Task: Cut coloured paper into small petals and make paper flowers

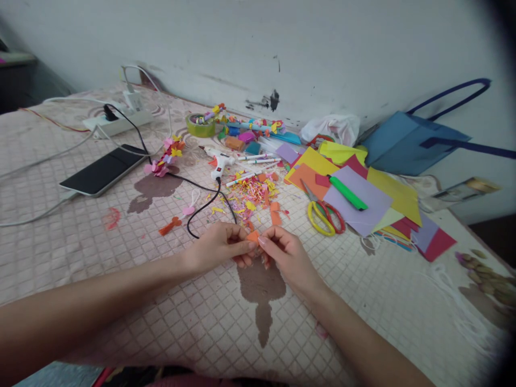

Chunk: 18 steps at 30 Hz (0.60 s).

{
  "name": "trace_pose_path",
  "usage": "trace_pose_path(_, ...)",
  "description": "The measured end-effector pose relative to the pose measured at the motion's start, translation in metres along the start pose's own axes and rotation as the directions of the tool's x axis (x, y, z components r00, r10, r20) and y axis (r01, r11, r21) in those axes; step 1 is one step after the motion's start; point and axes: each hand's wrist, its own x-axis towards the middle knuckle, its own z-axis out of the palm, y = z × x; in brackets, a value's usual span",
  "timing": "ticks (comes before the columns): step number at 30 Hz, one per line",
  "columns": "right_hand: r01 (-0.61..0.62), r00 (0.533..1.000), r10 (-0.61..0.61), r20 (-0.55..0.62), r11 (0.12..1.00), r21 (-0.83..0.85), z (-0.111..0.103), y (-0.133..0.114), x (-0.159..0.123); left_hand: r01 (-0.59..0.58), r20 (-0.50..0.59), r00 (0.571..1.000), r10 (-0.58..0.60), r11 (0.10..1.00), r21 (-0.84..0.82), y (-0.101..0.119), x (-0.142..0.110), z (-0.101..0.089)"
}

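Observation:
Between my two hands is a small orange paper piece (253,236), pinched from both sides above the patterned cloth. My left hand (226,244) grips its left edge between thumb and fingers. On the opposite edge, my right hand (282,251) holds it the same way. Part of the piece is hidden behind the fingertips. Just beyond the hands lie orange paper scraps (276,214) and a heap of colourful paper shreds (253,193). A white glue gun (219,163) rests behind the heap, its black cord looping toward my left hand.
Scissors with yellow and red handles (325,217) lie right of the shreds. Coloured paper sheets (358,199) carry a green cutter (347,192). A tablet (105,169) and a power strip (119,122) with cables are at left. A blue bag (411,142) leans against the wall.

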Motion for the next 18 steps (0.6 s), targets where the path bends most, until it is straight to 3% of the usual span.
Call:
trace_pose_path(12,-0.008,1.0,0.008,0.002,1.0,0.011,0.0,-0.001,-0.001,-0.02,0.01,1.0,0.02,1.0,-0.012,0.004,-0.001,-0.001)
trace_pose_path(15,-0.018,1.0,0.018,0.005,0.999,0.027,-0.001,-0.004,0.0,-0.087,-0.033,0.996,0.088,0.995,0.05,0.008,-0.002,-0.003)
trace_pose_path(18,0.032,0.996,-0.028,-0.088,0.999,0.038,-0.009,-0.009,0.004,-0.165,-0.128,0.973,0.191,0.967,0.192,0.017,-0.003,-0.011)
